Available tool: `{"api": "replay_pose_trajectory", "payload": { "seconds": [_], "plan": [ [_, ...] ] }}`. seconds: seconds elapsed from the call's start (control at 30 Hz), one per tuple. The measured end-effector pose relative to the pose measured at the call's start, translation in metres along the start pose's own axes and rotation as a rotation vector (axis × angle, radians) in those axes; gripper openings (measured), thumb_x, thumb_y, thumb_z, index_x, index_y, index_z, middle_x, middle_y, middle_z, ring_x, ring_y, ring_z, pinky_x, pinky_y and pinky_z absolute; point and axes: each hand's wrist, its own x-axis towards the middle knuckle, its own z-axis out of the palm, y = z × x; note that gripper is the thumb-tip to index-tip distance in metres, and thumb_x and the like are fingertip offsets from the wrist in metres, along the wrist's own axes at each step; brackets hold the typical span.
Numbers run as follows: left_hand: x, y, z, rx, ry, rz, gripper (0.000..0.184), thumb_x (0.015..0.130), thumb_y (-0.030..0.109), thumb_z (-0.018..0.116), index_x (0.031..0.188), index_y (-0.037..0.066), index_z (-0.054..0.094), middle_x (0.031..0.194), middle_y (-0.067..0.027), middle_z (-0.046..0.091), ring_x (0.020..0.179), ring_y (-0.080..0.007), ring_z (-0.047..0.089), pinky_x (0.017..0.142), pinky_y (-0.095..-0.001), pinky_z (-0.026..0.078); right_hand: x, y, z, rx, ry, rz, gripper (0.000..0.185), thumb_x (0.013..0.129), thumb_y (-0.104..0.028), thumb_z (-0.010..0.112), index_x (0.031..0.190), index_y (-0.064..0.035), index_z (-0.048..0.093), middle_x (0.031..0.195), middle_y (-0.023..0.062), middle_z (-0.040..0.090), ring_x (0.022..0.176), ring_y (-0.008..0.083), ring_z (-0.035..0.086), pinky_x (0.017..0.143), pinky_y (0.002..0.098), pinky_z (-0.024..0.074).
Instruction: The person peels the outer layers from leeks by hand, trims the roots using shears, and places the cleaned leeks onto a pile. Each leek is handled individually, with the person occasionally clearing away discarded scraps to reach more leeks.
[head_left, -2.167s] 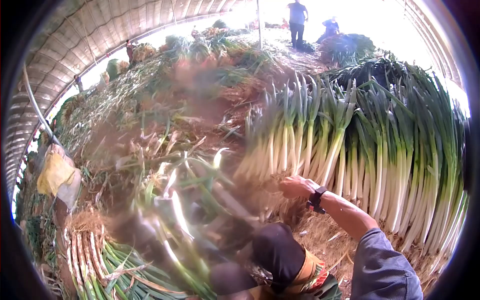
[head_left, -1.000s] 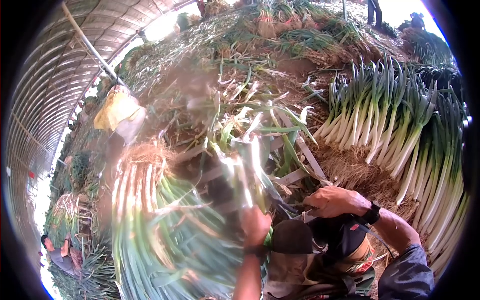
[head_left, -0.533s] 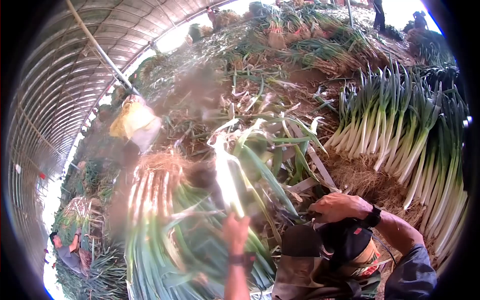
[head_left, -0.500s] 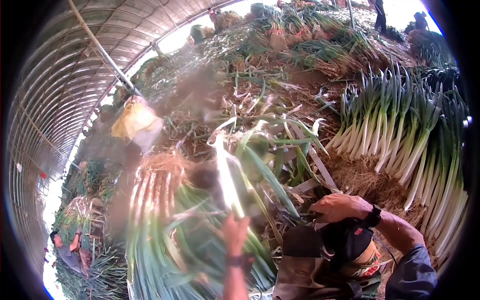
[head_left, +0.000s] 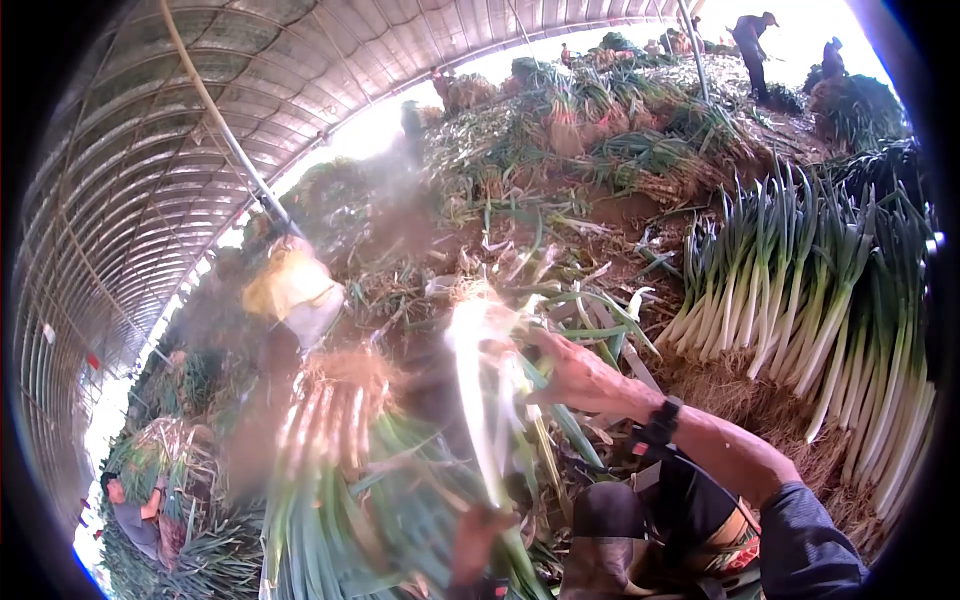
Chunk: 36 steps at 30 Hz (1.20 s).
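A long green onion [head_left: 465, 365], with a bright white stalk and roots at its upper end, stands out in the middle of the view. Around its green lower part my left hand [head_left: 482, 535] is closed, blurred by motion. Beside the upper white stalk is my right hand [head_left: 590, 378], a dark watch on its wrist. Its thumb and fingers look apart. Glare hides the fingertips, so I cannot tell whether they touch the stalk or its loose outer leaves. To the left lies a pile of unpeeled green onions [head_left: 325, 425], brown roots uppermost.
Cleaned green onions [head_left: 780, 270] lie in rows on the right. Loose leaf scraps [head_left: 610, 310] litter the ground ahead. A yellow-and-white sack [head_left: 295, 285] sits by a slanted pole [head_left: 235, 145]. Other people [head_left: 755, 50] are in the background, one [head_left: 140, 520] at lower left.
My right hand has moved from above my thigh up and left to the upper stalk. My left hand and the green onion have shifted lower in view, as the camera view tilted.
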Motion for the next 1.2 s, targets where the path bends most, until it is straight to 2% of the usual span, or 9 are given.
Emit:
{"api": "replay_pose_trajectory", "payload": {
  "seconds": [0.1,0.2,0.6,0.67,0.73,0.9,1.03,1.1,1.2],
  "plan": [
    [-0.004,0.008,0.006,-0.072,-0.026,-0.071,0.029,0.080,0.010,0.071,0.106,-0.001,0.071,0.090,-0.0062,0.071,0.082,-0.0159,0.065,0.076,-0.0289,0.051,0.037,0.000,0.011,0.035,0.116,-0.008,0.105,0.074,-0.019,0.083,0.157,-0.0033,0.020,0.146,0.0279,0.046,0.128,0.0362,0.054,0.105,0.0421,0.0486],
    [-0.008,-0.009,0.008,-0.062,-0.146,0.057,0.057,0.094,0.053,0.064,0.127,0.006,0.064,0.111,-0.0154,0.071,0.103,-0.0330,0.068,0.091,-0.0478,0.054,0.058,0.005,0.009,0.154,0.158,0.018,0.085,0.078,-0.021,0.084,0.146,-0.0042,0.036,0.139,0.0164,0.051,0.113,0.0238,0.060,0.091,0.0360,0.0537],
    [-0.006,-0.066,0.004,-0.418,-0.550,0.551,0.077,0.093,0.059,0.062,0.152,0.015,0.039,0.144,-0.0154,0.053,0.134,-0.0359,0.050,0.109,-0.0621,0.042,0.142,0.033,-0.037,0.549,0.341,-0.163,0.017,0.093,-0.004,0.060,0.109,-0.0004,0.067,0.096,0.0094,0.071,0.084,0.0162,0.067,0.072,0.0319,0.0569],
    [0.008,-0.103,-0.008,-0.298,-0.441,0.060,0.080,0.092,0.061,0.061,0.154,0.016,0.038,0.144,-0.0144,0.054,0.135,-0.0332,0.051,0.110,-0.0599,0.043,0.167,0.062,-0.046,0.581,0.343,-0.096,0.019,0.089,-0.001,0.062,0.107,0.0017,0.068,0.097,0.0123,0.072,0.084,0.0190,0.069,0.073,0.0320,0.0578],
    [-0.009,-0.057,-0.004,-0.449,-0.591,0.646,0.080,0.093,0.062,0.059,0.155,0.016,0.037,0.148,-0.0133,0.050,0.136,-0.0318,0.050,0.111,-0.0600,0.042,0.177,0.067,-0.055,0.382,0.324,0.042,0.020,0.084,0.002,0.064,0.104,0.0037,0.068,0.097,0.0154,0.073,0.083,0.0224,0.070,0.073,0.0324,0.0585],
    [-0.035,-0.069,-0.015,-0.448,-0.582,0.660,0.077,0.098,0.058,0.054,0.157,0.015,0.030,0.159,-0.0090,0.037,0.143,-0.0317,0.040,0.115,-0.0632,0.035,0.165,0.008,-0.097,-0.600,0.585,0.264,0.012,0.081,-0.004,0.066,0.090,-0.0065,0.074,0.080,0.0105,0.070,0.075,0.0210,0.068,0.064,0.0355,0.0558],
    [-0.059,-0.141,-0.044,-0.294,-0.439,0.457,0.072,0.100,0.045,0.057,0.156,0.009,0.029,0.152,-0.0112,0.044,0.135,-0.0327,0.048,0.111,-0.0547,0.042,0.152,0.018,-0.164,-0.243,0.742,0.136,0.015,0.091,-0.005,0.057,0.086,-0.0039,0.071,0.066,0.0047,0.062,0.047,0.0122,0.049,0.041,0.0324,0.0397],
    [-0.063,-0.079,-0.030,0.058,-0.048,-0.164,0.035,0.080,0.020,0.079,0.108,0.001,0.070,0.096,-0.0090,0.072,0.096,-0.0189,0.064,0.093,-0.0343,0.048,0.132,0.014,-0.148,-0.349,0.413,0.104,0.015,0.093,-0.007,0.057,0.090,-0.0045,0.072,0.069,0.0033,0.064,0.054,0.0124,0.053,0.047,0.0312,0.0433],
    [-0.061,-0.106,-0.033,-0.318,0.055,-0.163,0.037,0.078,0.016,0.083,0.110,0.001,0.070,0.096,-0.0053,0.071,0.088,-0.0170,0.066,0.087,-0.0373,0.051,0.074,-0.006,-0.087,-0.366,-0.055,0.105,0.013,0.096,-0.016,0.062,0.103,-0.0094,0.071,0.083,0.0045,0.068,0.070,0.0126,0.061,0.057,0.0285,0.0495]
  ]
}}
